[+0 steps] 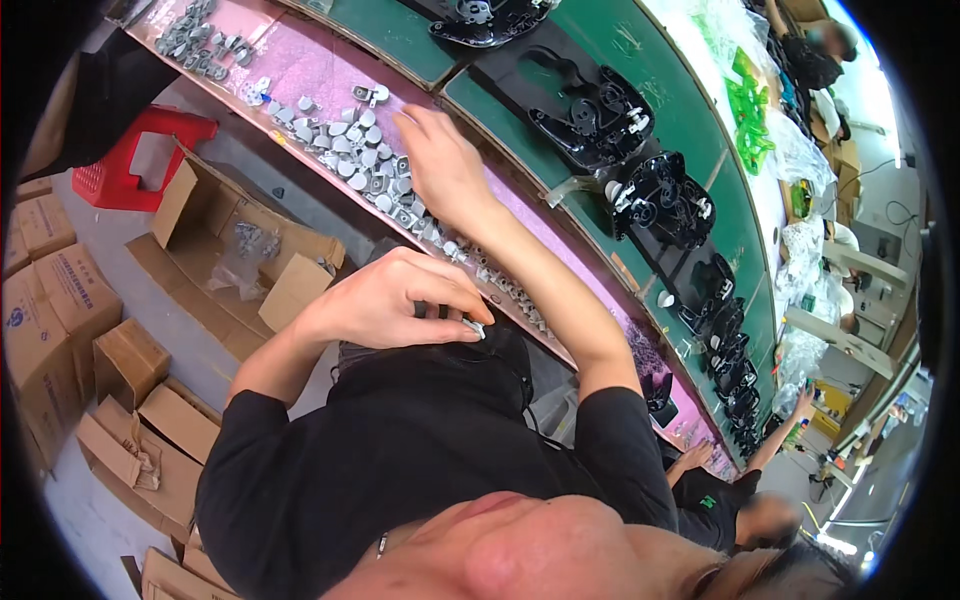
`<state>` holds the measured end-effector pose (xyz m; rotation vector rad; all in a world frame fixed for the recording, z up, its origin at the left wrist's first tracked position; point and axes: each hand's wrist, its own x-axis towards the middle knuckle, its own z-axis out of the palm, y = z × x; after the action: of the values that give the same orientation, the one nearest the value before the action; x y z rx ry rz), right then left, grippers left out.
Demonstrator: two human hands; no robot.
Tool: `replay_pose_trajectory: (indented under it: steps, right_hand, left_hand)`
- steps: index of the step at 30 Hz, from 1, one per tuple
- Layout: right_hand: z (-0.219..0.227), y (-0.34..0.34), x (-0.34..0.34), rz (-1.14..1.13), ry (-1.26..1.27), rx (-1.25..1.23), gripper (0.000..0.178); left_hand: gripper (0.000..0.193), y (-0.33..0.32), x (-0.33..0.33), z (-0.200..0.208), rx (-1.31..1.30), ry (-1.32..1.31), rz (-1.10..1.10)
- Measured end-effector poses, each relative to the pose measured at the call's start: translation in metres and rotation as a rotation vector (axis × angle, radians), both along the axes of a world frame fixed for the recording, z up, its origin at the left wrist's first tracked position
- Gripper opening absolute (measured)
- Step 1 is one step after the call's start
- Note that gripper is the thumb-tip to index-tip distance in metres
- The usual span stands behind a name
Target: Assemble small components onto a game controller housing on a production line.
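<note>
My left hand [405, 300] is held in front of my body, its thumb and fingertips pinched on a small pale grey plastic part [475, 327]. Most of that part is covered by the fingers. My right hand [445, 165] reaches over the pink-covered bench strip [320, 70], fingers stretched forward and slightly apart, with nothing visible in them. Just beside it lies a heap of grey plastic caps [355, 160], some upturned. A couple of grey caps [371, 95] sit apart beyond the fingertips. A row of smaller pale parts [505, 285] runs along the bench's near edge.
Black moulded housings [590, 115] stand in a line on the green conveyor [690, 110]. A darker grey heap [195, 40] lies at the bench's far left. An open carton [220, 270], stacked boxes [60, 300] and a red stool [135, 160] are on the left. Co-workers sit nearby.
</note>
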<state>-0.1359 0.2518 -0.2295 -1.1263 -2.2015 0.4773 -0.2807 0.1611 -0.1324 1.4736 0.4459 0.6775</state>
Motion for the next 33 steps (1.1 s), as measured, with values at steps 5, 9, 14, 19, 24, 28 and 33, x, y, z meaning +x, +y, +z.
replay_pose_trajectory:
  steps: [5, 9, 14, 19, 24, 28, 33]
  right_hand:
    - [-0.012, 0.053, -0.041, 0.026, -0.131, 0.012, 0.055]
    - [-0.061, 0.080, -0.062, 0.134, -0.187, 0.092, 0.010]
    - [-0.054, 0.070, -0.052, 0.140, -0.165, 0.053, 0.008]
    - [-0.046, 0.049, -0.022, 0.151, -0.213, -0.045, 0.008]
    - [-0.044, 0.032, -0.012, 0.036, -0.180, -0.015, 0.008]
    - [-0.050, 0.032, -0.005, -0.033, -0.202, 0.020, 0.009]
    - [-0.034, 0.020, 0.000, -0.037, -0.098, 0.038, 0.008]
  left_hand:
    - [0.020, 0.006, -0.002, 0.008, 0.070, -0.026, 0.014]
    - [0.022, 0.002, -0.006, 0.009, 0.144, 0.063, 0.075]
    - [0.025, 0.002, -0.012, 0.010, 0.018, 0.139, 0.072]
    - [0.025, 0.007, -0.010, 0.007, 0.037, 0.131, 0.063]
    - [0.024, 0.007, -0.007, 0.001, 0.048, 0.108, 0.074]
    - [0.024, 0.009, -0.002, -0.002, 0.066, 0.113, 0.055]
    - [0.024, 0.006, 0.001, -0.003, 0.053, 0.136, 0.090]
